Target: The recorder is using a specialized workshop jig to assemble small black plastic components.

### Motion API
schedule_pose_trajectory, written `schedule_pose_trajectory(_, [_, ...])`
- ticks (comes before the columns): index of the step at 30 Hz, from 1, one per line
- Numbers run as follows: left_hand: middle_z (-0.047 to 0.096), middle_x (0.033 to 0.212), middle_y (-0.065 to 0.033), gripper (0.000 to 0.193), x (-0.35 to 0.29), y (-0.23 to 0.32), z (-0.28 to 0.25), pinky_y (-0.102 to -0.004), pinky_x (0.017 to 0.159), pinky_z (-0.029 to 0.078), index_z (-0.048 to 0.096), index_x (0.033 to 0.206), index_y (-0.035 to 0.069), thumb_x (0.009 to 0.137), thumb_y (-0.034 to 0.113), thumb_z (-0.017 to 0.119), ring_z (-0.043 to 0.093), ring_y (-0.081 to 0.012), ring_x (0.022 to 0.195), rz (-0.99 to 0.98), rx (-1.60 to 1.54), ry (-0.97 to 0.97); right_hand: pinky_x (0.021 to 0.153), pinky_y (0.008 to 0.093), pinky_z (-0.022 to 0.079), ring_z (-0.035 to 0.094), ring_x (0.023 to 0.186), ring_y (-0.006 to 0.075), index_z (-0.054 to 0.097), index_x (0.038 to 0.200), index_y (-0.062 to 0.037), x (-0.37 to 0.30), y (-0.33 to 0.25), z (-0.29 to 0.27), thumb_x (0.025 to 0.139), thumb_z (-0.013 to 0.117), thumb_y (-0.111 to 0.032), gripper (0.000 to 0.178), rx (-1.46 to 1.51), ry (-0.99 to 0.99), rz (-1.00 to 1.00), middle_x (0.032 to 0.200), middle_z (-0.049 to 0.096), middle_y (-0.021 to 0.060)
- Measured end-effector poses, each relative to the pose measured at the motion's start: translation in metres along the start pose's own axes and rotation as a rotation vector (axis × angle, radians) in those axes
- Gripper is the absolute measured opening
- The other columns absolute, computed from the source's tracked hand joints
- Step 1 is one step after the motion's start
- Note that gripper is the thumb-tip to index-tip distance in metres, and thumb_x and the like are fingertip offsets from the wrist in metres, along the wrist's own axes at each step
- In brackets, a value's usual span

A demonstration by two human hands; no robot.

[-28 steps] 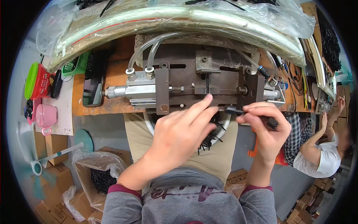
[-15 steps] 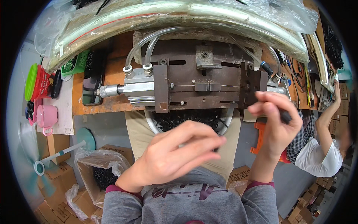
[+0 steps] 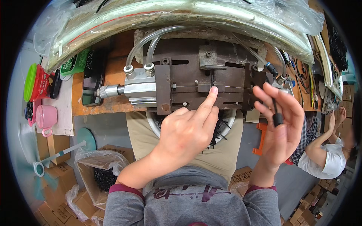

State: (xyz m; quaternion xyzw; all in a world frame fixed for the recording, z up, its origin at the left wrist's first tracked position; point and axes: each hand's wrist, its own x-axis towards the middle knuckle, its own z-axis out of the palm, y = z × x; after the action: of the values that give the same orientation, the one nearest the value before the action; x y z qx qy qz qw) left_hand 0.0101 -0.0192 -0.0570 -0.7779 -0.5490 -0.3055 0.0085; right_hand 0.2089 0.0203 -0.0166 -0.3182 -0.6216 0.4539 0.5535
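Left hand (image 3: 186,130) out over the bench now, index finger stretched straight, its tip right on the small dark block (image 3: 204,88) in the middle of the metal fixture (image 3: 188,77); the other fingers are partly folded, and whether they hide anything I can't tell. A thin dark strip (image 3: 212,77) stands out from that block, long axis running away from the body, far end at the bracket (image 3: 208,58). Across it, left to right, goes a fine wire (image 3: 235,87). And over to the right, the right hand (image 3: 282,130), palm up, fingers loosely spread, has a slim black part (image 3: 278,119) by the thumb, just beside the fixture's right end: thick end toward the wearer, thin end pointing away and slightly left, its axis nearly parallel to the strip.
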Motion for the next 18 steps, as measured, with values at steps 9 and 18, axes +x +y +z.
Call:
schedule_pose_trajectory(9, [0.075, 0.115, -0.0105, 0.029, 0.045, -0.01, -0.051, -0.0296, 0.071, 0.059, 0.076, 0.103, 0.008, 0.077, 0.019, 0.085, 0.074, -0.0237, 0.082, 0.041, -0.215, 0.062, 0.086, 0.0357, 0.06, 0.071, 0.103, 0.0275, 0.068, 0.1, 0.0037, -0.006, 0.003, -0.001, 0.072, 0.084, 0.006, 0.032, -0.732, -0.275, -0.244, 0.132, 0.064, 0.0234])
schedule_pose_trajectory(18, [0.075, 0.091, -0.0207, 0.02, 0.179, -0.026, -0.106, -0.0411, 0.084, 0.057, 0.079, 0.098, 0.005, 0.079, 0.013, 0.075, 0.074, -0.0335, 0.092, -0.256, 0.111, -0.017, 0.067, 0.0319, 0.053, 0.066, 0.074, 0.0213, 0.066, 0.096, -0.0025, -0.009, 0.029, 0.032, 0.073, 0.08, -0.004, 0.027, -0.965, -0.426, -0.366, 0.132, 0.067, 0.0161])
